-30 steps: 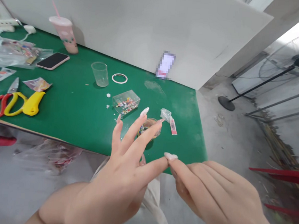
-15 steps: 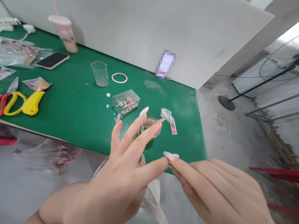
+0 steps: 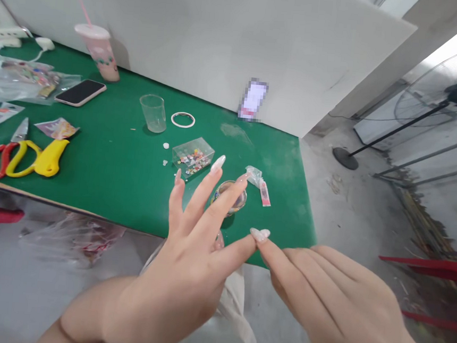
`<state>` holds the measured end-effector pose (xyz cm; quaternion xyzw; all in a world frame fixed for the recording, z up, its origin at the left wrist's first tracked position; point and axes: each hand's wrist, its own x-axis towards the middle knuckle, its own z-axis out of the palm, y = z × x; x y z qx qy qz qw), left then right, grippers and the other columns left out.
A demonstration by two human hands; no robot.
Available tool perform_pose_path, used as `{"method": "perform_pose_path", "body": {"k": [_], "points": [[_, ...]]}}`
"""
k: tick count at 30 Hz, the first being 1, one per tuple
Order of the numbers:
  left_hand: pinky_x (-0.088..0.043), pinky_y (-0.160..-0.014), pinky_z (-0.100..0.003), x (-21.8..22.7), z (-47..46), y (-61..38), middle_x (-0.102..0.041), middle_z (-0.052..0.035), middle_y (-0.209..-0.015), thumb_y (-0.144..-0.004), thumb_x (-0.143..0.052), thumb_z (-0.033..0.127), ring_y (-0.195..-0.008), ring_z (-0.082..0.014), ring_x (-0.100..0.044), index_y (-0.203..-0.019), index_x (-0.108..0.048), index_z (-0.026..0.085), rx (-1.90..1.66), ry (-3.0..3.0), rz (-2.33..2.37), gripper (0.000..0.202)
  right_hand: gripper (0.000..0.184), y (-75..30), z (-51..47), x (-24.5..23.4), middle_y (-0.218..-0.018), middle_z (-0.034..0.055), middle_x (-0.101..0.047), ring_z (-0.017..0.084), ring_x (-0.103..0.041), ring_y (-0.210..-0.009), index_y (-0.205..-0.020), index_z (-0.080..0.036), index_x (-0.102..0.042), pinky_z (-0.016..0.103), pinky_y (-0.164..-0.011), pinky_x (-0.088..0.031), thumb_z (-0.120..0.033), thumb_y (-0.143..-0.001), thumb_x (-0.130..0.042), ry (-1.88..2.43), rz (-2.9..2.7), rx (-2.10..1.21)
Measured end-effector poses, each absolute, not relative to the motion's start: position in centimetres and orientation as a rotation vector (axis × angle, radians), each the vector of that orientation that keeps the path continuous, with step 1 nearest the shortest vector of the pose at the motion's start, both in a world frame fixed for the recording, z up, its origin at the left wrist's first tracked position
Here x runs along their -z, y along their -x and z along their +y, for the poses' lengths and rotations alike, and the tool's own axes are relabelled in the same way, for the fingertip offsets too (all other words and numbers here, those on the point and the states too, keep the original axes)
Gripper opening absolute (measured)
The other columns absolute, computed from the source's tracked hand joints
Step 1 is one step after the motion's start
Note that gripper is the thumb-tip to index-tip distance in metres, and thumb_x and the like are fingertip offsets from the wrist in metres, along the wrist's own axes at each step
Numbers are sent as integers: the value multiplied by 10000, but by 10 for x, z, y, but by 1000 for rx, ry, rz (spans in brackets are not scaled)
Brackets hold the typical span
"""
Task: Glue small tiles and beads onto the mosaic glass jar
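Note:
My left hand (image 3: 188, 264) is raised in front of the green table (image 3: 108, 177) with its fingers spread wide and nothing in them. My right hand (image 3: 340, 304) comes in from the right, fingers held close together. Its fingertips pinch at the long nail of one left finger near the table's front edge. What lies between them is too small to see. Just beyond the left fingers stands a small round glass dish (image 3: 232, 197) with coloured bits. A clear box of small coloured pieces (image 3: 192, 156) and a small plastic sachet (image 3: 259, 182) lie beside it.
Further back are a clear cup (image 3: 152, 112), a white ring (image 3: 182, 119), a phone (image 3: 80, 92) and a pink lidded cup (image 3: 99, 50). Red and yellow scissors (image 3: 17, 155) lie at the left. A standing fan (image 3: 451, 89) and a red chair (image 3: 436, 267) are on the right.
The left fingers have lifted and spread a little further up. The right hand has stayed at the left fingertip, shifting slightly upward with it.

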<state>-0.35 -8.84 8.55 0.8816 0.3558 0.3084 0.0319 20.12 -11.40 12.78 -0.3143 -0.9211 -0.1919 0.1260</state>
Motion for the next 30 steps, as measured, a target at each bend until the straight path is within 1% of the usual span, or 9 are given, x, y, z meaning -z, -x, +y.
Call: {"method": "perform_pose_path", "body": {"k": [2,7,11,14,18,22,24,27,30], "points": [[-129,-1091,-740,-85,-89,3,-305,-118,-1548,-771,-413,-77,-1473,-383,-137,-1162,-590,247,-950,-2702,1092,538,318,-202,-114,-126,-665,19,-632,153,-482,-563,-1171,-7,-566,307,-560,-367,-70,-893,-423,941,-2650,505],[-132,-1068,-764,-86,-90,1,-312,-159,-1522,-734,-402,-118,-1473,-388,-129,-1204,-567,247,-958,-2666,1060,618,287,-207,-115,-122,-658,-10,-612,133,-465,-566,-1175,-75,-577,286,-565,-367,-94,-902,-491,1026,-2555,434],[-125,-1082,-750,-84,-92,0,-337,-141,-1510,-720,-370,-139,-1475,-359,-152,-1271,-526,276,-1053,-2616,1076,707,267,-210,-119,-124,-659,-12,-622,117,-494,-537,-1164,-124,-601,282,-563,-388,-121,-917,-501,1095,-2487,389],[-132,-1094,-736,-82,-93,0,-348,-132,-1509,-721,-369,-138,-1475,-347,-167,-1271,-518,281,-1061,-2604,1061,707,304,-210,-122,-125,-694,-6,-651,114,-534,-543,-1219,-153,-584,279,-568,-411,-138,-929,-494,1147,-2482,314],[-130,-1103,-726,-85,-93,2,-337,-124,-1525,-742,-380,-118,-1476,-348,-164,-1210,-543,264,-1046,-2624,1067,626,349,-210,-123,-126,-738,11,-680,121,-568,-576,-1281,-142,-548,279,-572,-419,-161,-938,-489,1120,-2517,308],[-114,-1108,-723,-87,-90,5,-282,-100,-1567,-782,-411,-75,-1481,-361,-121,-1174,-572,259,-933,-2713,1079,540,349,-210,-121,-128,-766,25,-691,126,-559,-591,-1284,-122,-538,284,-581,-405,-181,-959,-425,1080,-2606,339],[-102,-1112,-718,-87,-89,5,-256,-87,-1585,-795,-414,-68,-1485,-361,-100,-1179,-574,259,-935,-2753,1091,529,356,-209,-119,-130,-770,29,-686,129,-557,-601,-1271,-108,-544,289,-585,-391,-184,-969,-373,1072,-2641,361],[-71,-1117,-713,-86,-89,3,-239,-85,-1596,-802,-418,-73,-1490,-356,-70,-1166,-583,256,-950,-2791,1107,518,375,-206,-118,-134,-730,26,-666,135,-536,-585,-1228,-79,-562,300,-572,-361,-138,-958,-308,1050,-2679,403],[-53,-1118,-710,-87,-89,2,-243,-94,-1595,-802,-420,-82,-1491,-354,-54,-1122,-606,245,-945,-2796,1103,494,376,-203,-117,-138,-689,30,-656,142,-518,-556,-1154,-70,-594,311,-557,-343,-97,-932,-292,1023,-2705,438]]}}
